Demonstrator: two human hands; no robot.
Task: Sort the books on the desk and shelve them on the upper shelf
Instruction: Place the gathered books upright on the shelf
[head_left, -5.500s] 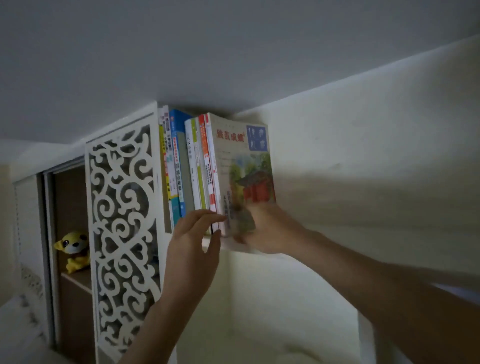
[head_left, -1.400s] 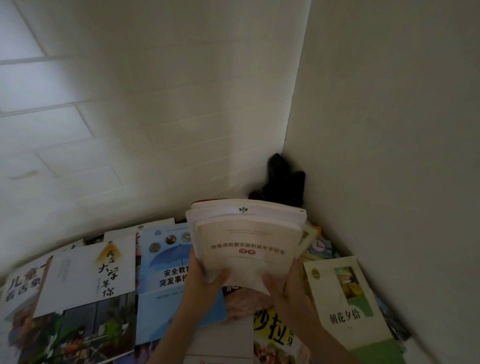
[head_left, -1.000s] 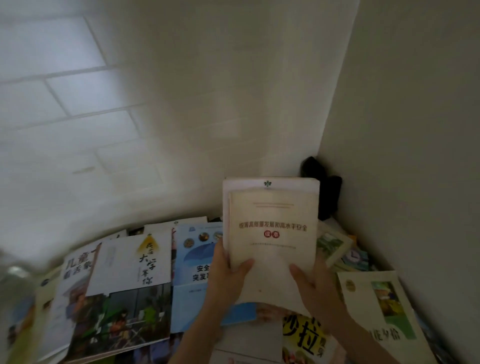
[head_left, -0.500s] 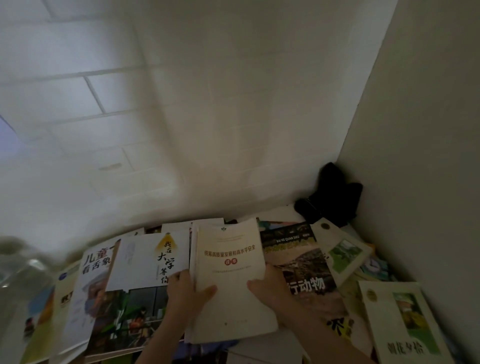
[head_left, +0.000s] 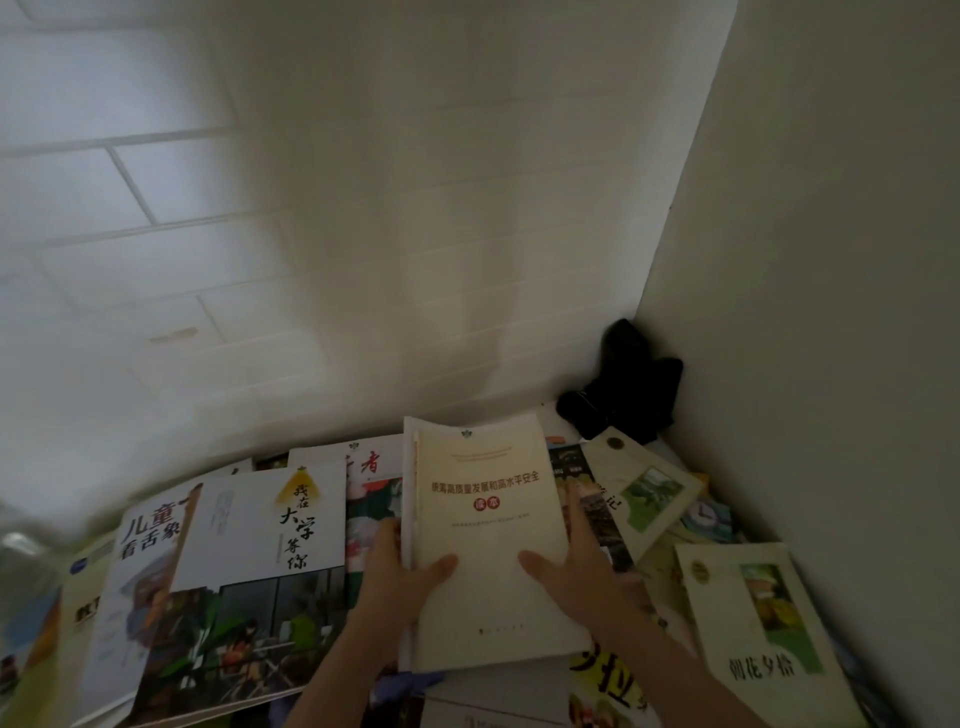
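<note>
I'm looking down at the cream paperback book with red title lettering (head_left: 488, 540), lying on top of the spread of books on the desk (head_left: 550, 415), square between both hands. My left hand (head_left: 400, 577) grips its spine edge, thumb curled over the cover and fingers tucked behind, and there seems to be at least one more white volume pressed under it in that same grip. My right hand (head_left: 582, 566) lies flatter, thumb on the cover, index finger stretched straight up along the outer edge, so it steadies more than it clamps. I judge this one light to moderate, a soft cover that will flex if taken by a corner, and smooth enough to slide off its neighbour; taking it by the spine and the fore-edge together looks safest. Just left of my left hand sits the white book with black calligraphy and a yellow triangle (head_left: 270, 519); right of my right hand lies the pale green-edged book with a small landscape picture (head_left: 758, 623). Hard to read: how many books sit in the grip, the dark lump in the far corner (head_left: 623, 389), the blurred left edge, and the upper shelf is out of view.
</note>
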